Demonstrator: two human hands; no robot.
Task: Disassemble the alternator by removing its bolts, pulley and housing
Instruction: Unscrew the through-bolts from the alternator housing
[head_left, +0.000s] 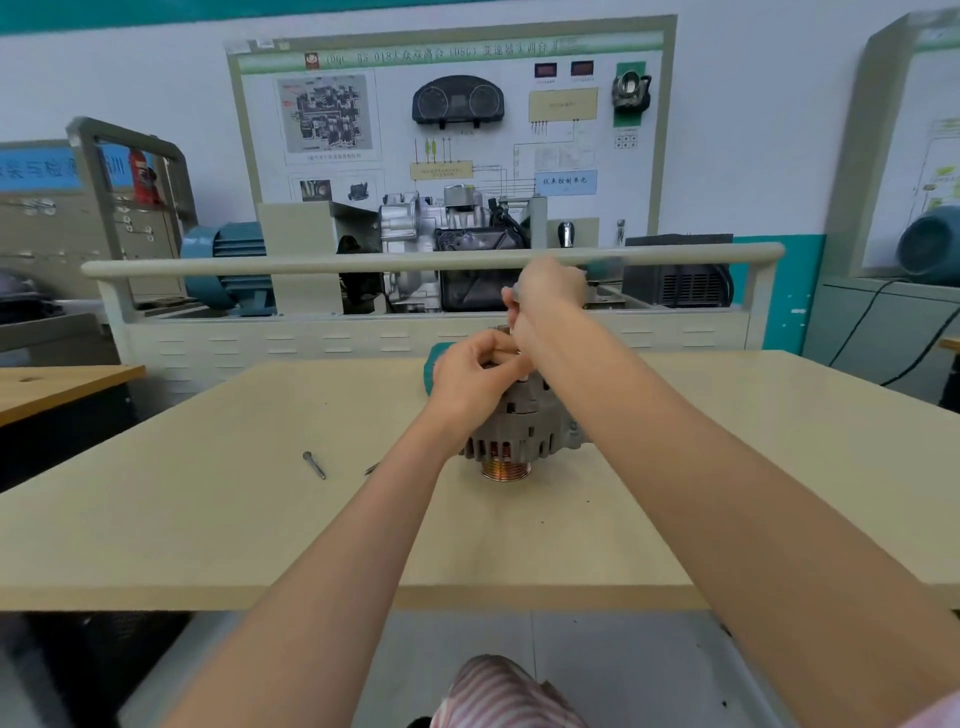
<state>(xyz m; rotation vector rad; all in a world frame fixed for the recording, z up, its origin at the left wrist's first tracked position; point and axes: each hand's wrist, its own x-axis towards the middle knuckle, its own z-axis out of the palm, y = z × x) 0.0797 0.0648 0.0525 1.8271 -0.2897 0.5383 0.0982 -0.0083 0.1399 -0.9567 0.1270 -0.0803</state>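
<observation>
So far, two long steel bolts (314, 464) lie loose on your beige tabletop (208, 519), while the grey finned alternator (519, 426) stands pulley-down, housing unsplit, left hand (470, 374) fingers curled on its top, right hand (550, 293) gripping a blurred tool.

Head-worn view, forward and down — table (208, 519) near, edges perhaps warped

left grip (470, 376): fingers curled, pinching | right grip (545, 296): raised, fingers curled, blurred
</observation>
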